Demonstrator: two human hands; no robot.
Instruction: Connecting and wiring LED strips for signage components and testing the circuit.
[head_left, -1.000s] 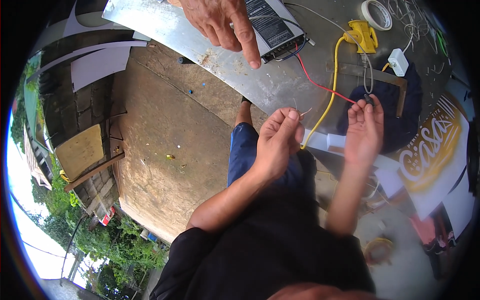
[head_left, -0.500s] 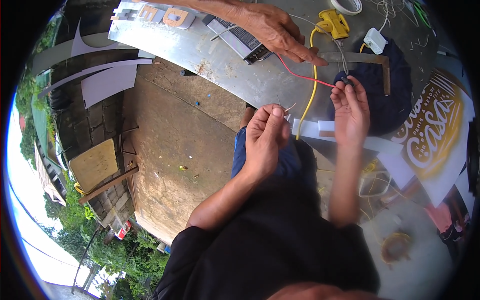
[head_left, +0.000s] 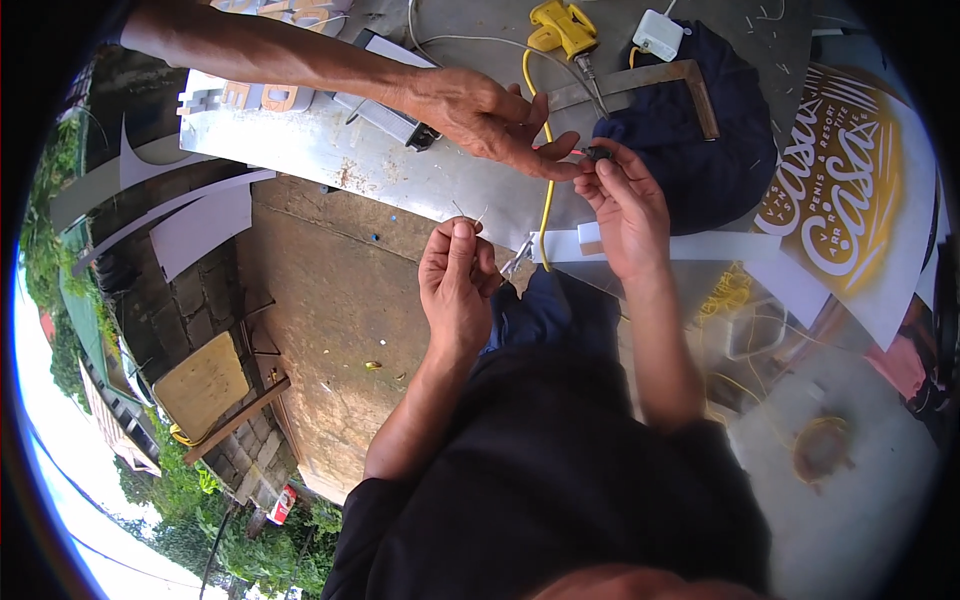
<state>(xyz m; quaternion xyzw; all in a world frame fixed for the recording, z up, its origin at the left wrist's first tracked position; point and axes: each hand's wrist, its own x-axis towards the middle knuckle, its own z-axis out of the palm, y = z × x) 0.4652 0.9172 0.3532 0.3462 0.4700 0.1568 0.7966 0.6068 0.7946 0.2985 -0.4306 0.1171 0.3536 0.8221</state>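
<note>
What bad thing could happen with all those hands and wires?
The left hand pinches thin wire ends: they might prick, or shock if powered, which I can't tell. A co-worker's hand is right by the right hand, so it could bump the small dark piece loose.

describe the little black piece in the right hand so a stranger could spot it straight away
On the metal table lies a dark blue cloth. At its left edge in the picture, the person's right hand pinches a small black piece. It is short, dark and chunky, unlike the thin wire ends sticking up from the left hand.
</note>
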